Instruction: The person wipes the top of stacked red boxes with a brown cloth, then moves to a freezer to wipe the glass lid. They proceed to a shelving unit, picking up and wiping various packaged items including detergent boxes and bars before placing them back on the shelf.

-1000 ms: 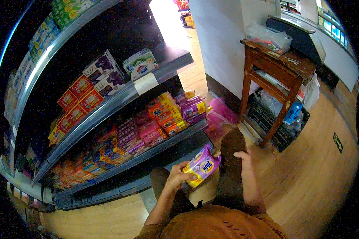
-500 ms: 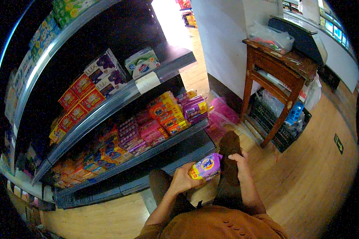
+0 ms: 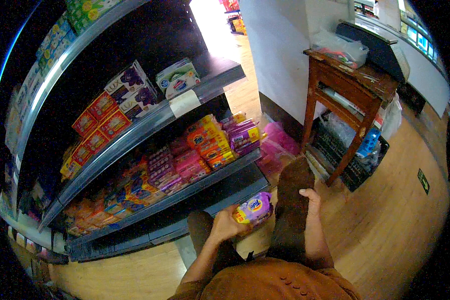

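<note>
My left hand (image 3: 227, 222) is closed around one end of a purple and yellow soap pack (image 3: 255, 209), held between my knees in front of the low shelf. The pack's wrapped top faces up, and my fingers beneath it are mostly hidden. My right hand (image 3: 312, 200) rests against the outer side of my right knee, its thumb stretched over the dark brown trouser leg (image 3: 291, 210). Nothing shows in that hand; its other fingers are largely out of sight. Similar wrapped packs (image 3: 242, 136) in purple, orange and pink fill the lower shelf ahead.
Above, the middle shelf (image 3: 235, 75) carries red soap boxes (image 3: 102, 107), white boxes with dark fruit (image 3: 130, 85) and a green-white box (image 3: 177, 80). Pink plastic wrap (image 3: 277, 142) lies by the shelf end. At right stand a worn wooden table (image 3: 312, 90) and a black crate (image 3: 352, 177).
My left hand has drawn the soap pack slightly left and tilted it. My right hand has shifted right, along with my right knee, away from the pack.
</note>
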`<move>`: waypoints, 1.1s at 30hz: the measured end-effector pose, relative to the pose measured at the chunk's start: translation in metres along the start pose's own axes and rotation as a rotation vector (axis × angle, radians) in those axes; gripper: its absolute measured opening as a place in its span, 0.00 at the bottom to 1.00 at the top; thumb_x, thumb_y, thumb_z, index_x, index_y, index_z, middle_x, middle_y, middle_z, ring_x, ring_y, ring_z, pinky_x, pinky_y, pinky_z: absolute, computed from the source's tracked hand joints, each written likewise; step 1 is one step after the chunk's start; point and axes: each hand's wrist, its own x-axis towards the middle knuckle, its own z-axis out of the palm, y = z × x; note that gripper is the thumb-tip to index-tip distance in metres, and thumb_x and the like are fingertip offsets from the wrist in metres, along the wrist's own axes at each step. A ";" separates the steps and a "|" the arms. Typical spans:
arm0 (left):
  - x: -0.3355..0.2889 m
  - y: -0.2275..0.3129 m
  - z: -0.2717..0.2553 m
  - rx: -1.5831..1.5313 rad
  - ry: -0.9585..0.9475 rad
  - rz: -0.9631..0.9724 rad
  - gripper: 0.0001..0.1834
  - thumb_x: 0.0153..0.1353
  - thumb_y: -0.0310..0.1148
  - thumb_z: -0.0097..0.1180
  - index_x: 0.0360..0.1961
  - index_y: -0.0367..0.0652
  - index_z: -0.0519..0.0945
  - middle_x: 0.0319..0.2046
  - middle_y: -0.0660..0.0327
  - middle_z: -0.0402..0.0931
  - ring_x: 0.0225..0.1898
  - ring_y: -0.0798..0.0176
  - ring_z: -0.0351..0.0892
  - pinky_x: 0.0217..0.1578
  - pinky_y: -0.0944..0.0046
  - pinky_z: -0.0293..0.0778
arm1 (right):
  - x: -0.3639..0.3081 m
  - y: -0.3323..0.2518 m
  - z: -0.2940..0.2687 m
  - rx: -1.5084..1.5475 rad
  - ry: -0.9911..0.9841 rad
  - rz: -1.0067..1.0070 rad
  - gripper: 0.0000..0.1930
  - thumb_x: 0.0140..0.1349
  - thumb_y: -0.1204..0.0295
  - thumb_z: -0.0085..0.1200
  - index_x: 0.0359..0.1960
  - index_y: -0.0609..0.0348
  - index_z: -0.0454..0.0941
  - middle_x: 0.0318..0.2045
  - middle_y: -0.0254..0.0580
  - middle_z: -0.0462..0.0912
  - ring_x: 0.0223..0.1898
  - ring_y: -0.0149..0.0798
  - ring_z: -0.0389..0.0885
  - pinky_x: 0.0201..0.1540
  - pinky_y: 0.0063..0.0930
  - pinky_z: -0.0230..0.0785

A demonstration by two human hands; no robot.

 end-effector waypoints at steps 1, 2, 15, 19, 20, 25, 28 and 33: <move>-0.001 0.006 -0.004 0.025 -0.006 -0.017 0.36 0.26 0.44 0.64 0.39 0.33 0.72 0.31 0.50 0.74 0.33 0.56 0.75 0.36 0.64 0.69 | -0.001 -0.001 0.000 0.003 0.023 -0.013 0.21 0.36 0.74 0.52 0.38 0.66 0.70 0.31 0.43 0.76 0.27 0.42 0.76 0.30 0.35 0.71; -0.002 0.008 -0.007 -0.012 -0.025 -0.005 0.35 0.26 0.42 0.65 0.39 0.33 0.72 0.31 0.51 0.74 0.32 0.57 0.74 0.36 0.65 0.69 | -0.001 0.000 0.000 -0.084 0.088 -0.090 0.21 0.36 0.75 0.51 0.38 0.65 0.70 0.31 0.43 0.76 0.27 0.42 0.75 0.30 0.35 0.71; -0.001 0.032 -0.024 -0.425 -0.413 -0.124 0.36 0.22 0.30 0.66 0.41 0.32 0.71 0.32 0.60 0.74 0.32 0.66 0.72 0.37 0.69 0.68 | -0.001 0.015 -0.008 -0.585 -0.043 -0.091 0.23 0.33 0.78 0.51 0.39 0.63 0.70 0.31 0.37 0.76 0.32 0.34 0.73 0.39 0.24 0.65; -0.003 0.015 -0.018 -0.455 -0.371 -0.147 0.33 0.22 0.31 0.65 0.38 0.33 0.72 0.30 0.60 0.74 0.30 0.67 0.72 0.35 0.69 0.68 | 0.001 0.009 -0.009 -0.604 -0.136 -0.081 0.24 0.32 0.78 0.51 0.39 0.63 0.70 0.31 0.37 0.76 0.31 0.34 0.73 0.37 0.25 0.66; -0.003 0.016 -0.018 -0.471 -0.365 -0.157 0.32 0.22 0.31 0.65 0.37 0.33 0.73 0.29 0.60 0.74 0.29 0.67 0.72 0.34 0.69 0.68 | -0.003 0.005 -0.006 -0.581 -0.119 -0.073 0.24 0.32 0.77 0.51 0.39 0.63 0.70 0.31 0.37 0.76 0.31 0.35 0.74 0.37 0.26 0.66; -0.002 0.033 -0.024 -0.366 -0.264 -0.268 0.33 0.25 0.32 0.63 0.38 0.29 0.71 0.28 0.58 0.74 0.25 0.67 0.72 0.29 0.71 0.68 | -0.008 -0.003 -0.003 -0.420 -0.025 -0.073 0.25 0.29 0.78 0.50 0.38 0.66 0.69 0.31 0.42 0.75 0.32 0.40 0.73 0.36 0.28 0.66; -0.003 0.030 -0.025 -0.423 -0.169 -0.295 0.32 0.26 0.31 0.63 0.39 0.29 0.71 0.28 0.57 0.74 0.25 0.65 0.73 0.28 0.70 0.69 | -0.009 -0.003 0.000 -0.402 0.009 -0.108 0.26 0.30 0.78 0.50 0.39 0.65 0.69 0.32 0.42 0.75 0.32 0.40 0.73 0.37 0.29 0.67; 0.001 0.023 -0.017 -0.595 -0.025 -0.285 0.33 0.26 0.30 0.63 0.39 0.28 0.71 0.28 0.56 0.74 0.24 0.64 0.74 0.26 0.69 0.70 | -0.004 0.006 -0.006 -0.396 0.040 -0.037 0.26 0.33 0.79 0.51 0.42 0.63 0.68 0.34 0.38 0.75 0.35 0.38 0.73 0.40 0.29 0.65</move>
